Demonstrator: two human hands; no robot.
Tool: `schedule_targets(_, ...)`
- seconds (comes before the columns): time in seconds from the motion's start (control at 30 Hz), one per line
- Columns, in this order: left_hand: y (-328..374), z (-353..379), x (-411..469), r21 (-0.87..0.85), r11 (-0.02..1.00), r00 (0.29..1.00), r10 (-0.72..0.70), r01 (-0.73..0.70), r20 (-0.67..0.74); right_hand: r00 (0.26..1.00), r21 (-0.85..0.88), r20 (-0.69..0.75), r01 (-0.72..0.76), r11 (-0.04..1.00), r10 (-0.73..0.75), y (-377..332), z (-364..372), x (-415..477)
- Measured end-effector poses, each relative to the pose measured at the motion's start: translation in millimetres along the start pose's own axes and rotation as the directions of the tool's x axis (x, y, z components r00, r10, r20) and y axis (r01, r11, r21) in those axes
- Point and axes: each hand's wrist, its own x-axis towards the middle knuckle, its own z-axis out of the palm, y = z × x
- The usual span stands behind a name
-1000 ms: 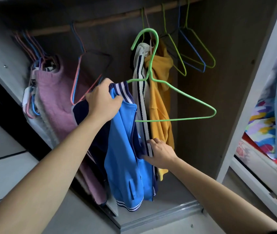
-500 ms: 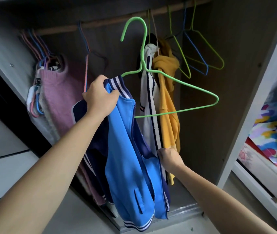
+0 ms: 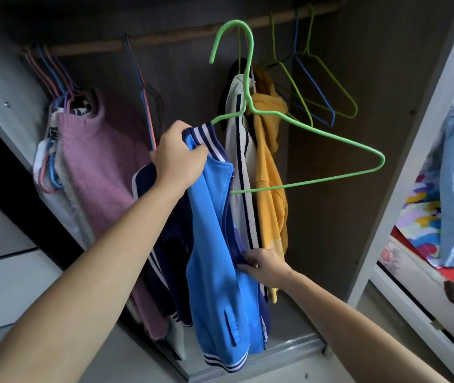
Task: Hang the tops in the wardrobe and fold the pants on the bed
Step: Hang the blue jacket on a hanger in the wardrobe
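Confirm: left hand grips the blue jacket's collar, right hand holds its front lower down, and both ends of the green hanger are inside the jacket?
No. The head view shows only the left end of the green hanger inside the blue jacket; its right end sticks out bare. The left hand grips the collar and the right hand holds the front lower down.

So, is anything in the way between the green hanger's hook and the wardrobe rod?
Nothing visible. The green hanger has its hook by a bare stretch of rod, left of the striped top.
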Motion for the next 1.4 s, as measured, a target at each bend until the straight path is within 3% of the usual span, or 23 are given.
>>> schedule_targets(0.1,-5.0,-4.4,0.1,-0.022,0.999,0.999,0.033,-0.033,0.013,0.995,0.118,-0.036,-0.089,0.989,0.094,10.8,-7.5,1.5)
schedule_targets(0.17,-13.8,-14.1,2.8,0.014,0.997,0.997,0.078,-0.079,0.018,0.962,0.269,-0.182,-0.15,0.951,0.203,19.8,-24.3,-1.0)
schedule_targets(0.27,-36.1,-28.8,9.0,0.129,0.987,0.994,0.087,-0.096,0.073,0.833,0.417,-0.452,-0.118,0.901,0.318,36.1,-65.7,-9.3)
schedule_targets(0.37,-68.3,-36.5,10.6,0.236,0.964,0.985,0.094,-0.127,0.146,0.79,0.376,-0.542,-0.077,0.924,0.286,45.9,-116.9,-16.6)
schedule_targets(0.5,-97.8,-36.4,7.8,0.236,0.94,0.964,0.216,-0.247,0.153,0.72,0.296,-0.649,-0.059,0.953,0.246,38.8,-175.0,-22.5)
schedule_targets(0.57,-106.9,-32.3,4.7,0.309,0.879,0.929,0.317,-0.364,0.193,0.699,0.268,-0.682,-0.034,0.963,0.215,27.7,-198.2,-22.9)
schedule_targets(0.7,-116.8,-14.4,-2.1,0.479,0.72,0.858,0.347,-0.502,0.378,0.667,0.17,-0.734,-0.003,0.985,0.128,-3.3,-229.5,-20.3)
schedule_targets(0.8,-117.9,-3.4,-9.0,0.523,0.63,0.819,0.446,-0.574,0.361,0.639,0.096,-0.767,0.038,0.995,0.05,-28.1,-243.2,-22.8)
schedule_targets(1.03,-113.1,6.1,-16.3,0.537,0.733,0.908,0.359,-0.417,0.215,0.643,-0.061,-0.764,0.005,0.998,-0.05,-56.9,-255.4,-37.1)
schedule_targets(1.13,-105.4,17.3,-21.6,0.44,0.834,0.942,0.274,-0.334,0.195,0.553,-0.029,-0.832,0.049,0.998,-0.051,-67.9,-250.6,-37.1)
schedule_targets(1.23,-99.3,35.0,-32.0,0.326,0.93,0.963,0.085,-0.168,0.256,0.472,-0.109,-0.87,0.101,0.989,-0.144,-80.2,-239.8,-35.5)
schedule_targets(1.3,-100.0,45.3,-37.2,0.22,0.975,0.969,-0.022,-0.034,0.247,0.487,-0.204,-0.843,0.105,0.973,-0.229,-82.6,-231.4,-36.7)
schedule_targets(1.4,-103.1,54.2,-37.2,0.006,0.983,0.972,-0.183,0.184,0.15,0.57,-0.317,-0.771,0.039,0.947,-0.282,-74.4,-210.5,-42.1)
